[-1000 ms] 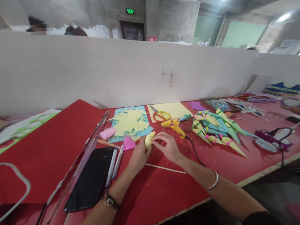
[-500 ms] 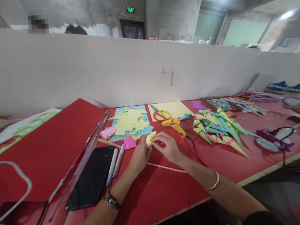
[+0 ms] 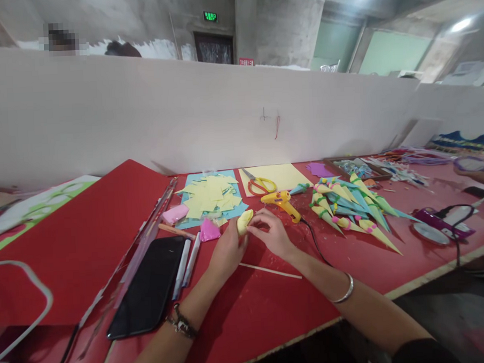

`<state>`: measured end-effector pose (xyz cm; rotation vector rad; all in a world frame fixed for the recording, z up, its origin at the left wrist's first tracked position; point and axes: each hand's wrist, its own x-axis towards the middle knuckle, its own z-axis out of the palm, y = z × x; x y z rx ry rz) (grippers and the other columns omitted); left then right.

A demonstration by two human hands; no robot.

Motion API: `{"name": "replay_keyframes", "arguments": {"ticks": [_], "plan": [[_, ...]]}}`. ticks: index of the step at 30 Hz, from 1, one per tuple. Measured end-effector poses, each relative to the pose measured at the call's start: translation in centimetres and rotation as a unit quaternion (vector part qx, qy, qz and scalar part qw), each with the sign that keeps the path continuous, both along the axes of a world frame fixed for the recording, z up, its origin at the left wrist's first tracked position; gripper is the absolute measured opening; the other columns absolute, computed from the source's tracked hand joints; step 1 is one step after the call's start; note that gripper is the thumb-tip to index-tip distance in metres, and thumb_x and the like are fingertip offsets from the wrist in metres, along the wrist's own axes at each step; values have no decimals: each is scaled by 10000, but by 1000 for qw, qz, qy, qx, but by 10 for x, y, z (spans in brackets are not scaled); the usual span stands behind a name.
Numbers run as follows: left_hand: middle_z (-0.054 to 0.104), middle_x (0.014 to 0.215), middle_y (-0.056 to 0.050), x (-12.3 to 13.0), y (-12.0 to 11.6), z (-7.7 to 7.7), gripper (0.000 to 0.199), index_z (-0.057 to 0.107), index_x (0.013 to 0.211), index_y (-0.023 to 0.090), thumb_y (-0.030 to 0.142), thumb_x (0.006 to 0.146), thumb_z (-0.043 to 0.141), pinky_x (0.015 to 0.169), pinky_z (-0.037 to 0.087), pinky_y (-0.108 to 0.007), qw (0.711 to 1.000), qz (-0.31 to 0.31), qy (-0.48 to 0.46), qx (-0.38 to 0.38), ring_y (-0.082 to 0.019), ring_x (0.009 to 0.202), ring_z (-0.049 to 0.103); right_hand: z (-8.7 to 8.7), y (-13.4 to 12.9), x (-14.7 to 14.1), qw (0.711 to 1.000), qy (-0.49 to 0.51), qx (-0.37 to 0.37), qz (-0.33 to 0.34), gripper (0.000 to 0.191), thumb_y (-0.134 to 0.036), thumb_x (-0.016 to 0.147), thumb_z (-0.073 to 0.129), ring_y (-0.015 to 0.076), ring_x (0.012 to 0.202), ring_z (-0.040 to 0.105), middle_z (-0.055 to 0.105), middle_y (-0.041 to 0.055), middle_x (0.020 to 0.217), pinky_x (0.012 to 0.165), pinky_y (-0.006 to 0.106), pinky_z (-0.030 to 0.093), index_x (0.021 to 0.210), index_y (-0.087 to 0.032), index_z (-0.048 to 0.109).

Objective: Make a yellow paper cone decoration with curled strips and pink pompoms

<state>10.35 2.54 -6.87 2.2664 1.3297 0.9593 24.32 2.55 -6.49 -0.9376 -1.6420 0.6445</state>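
A small pale yellow paper roll (image 3: 244, 221), cone-like at its top end, stands up from my left hand (image 3: 228, 251), whose fingers are wrapped round it. My right hand (image 3: 273, 233) pinches at the roll's right edge with thumb and fingertips. The lower part of the roll is hidden inside my left hand. Beneath both hands a thin pale stick (image 3: 270, 270) lies on the red table (image 3: 248, 315). Just behind the hands are a yellow glue gun (image 3: 283, 202) and a bag of pink material (image 3: 209, 230).
Yellow paper pieces (image 3: 208, 196) are heaped behind on the left, near scissors (image 3: 262, 185). Finished paper cones (image 3: 351, 201) lie in a pile to the right. A black phone (image 3: 148, 287) and two white pens (image 3: 187, 264) rest at the left, beside red board (image 3: 79, 237).
The yellow roll has turned slightly in my fingers and shows a wider, more open side. Both hands have barely shifted.
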Motion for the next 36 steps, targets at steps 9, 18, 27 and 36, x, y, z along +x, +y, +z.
{"name": "replay_keyframes", "arguments": {"ticks": [9,18,27,36], "plan": [[585,931,-108,-1,0,0,254,362,1047,145,209,804,406,669,460,-310,999,6,29,14,-219,842,589,-3,3,0,999,27,-31,-6,69,-233,743,548,144,736,523,512,17,763,636,247,436,712,-191,594],[611,883,-85,-5,0,6,238,424,1026,169,254,804,418,554,448,-276,993,42,105,28,-228,762,618,-4,7,1,994,67,-79,43,92,-238,718,539,136,718,532,534,4,728,645,240,449,655,-183,578],[604,934,-101,-8,3,5,287,406,1078,160,239,803,421,585,455,-289,991,19,128,42,-234,787,610,-6,6,-2,989,96,-108,31,74,-213,706,517,133,671,526,548,-2,685,659,255,434,674,-172,569],[602,956,-128,-8,3,4,309,372,1112,129,227,822,408,638,468,-314,993,-17,112,16,-233,809,610,-1,4,0,992,75,-93,32,50,-166,651,543,128,662,504,498,-11,684,599,230,411,602,-175,535]]}}
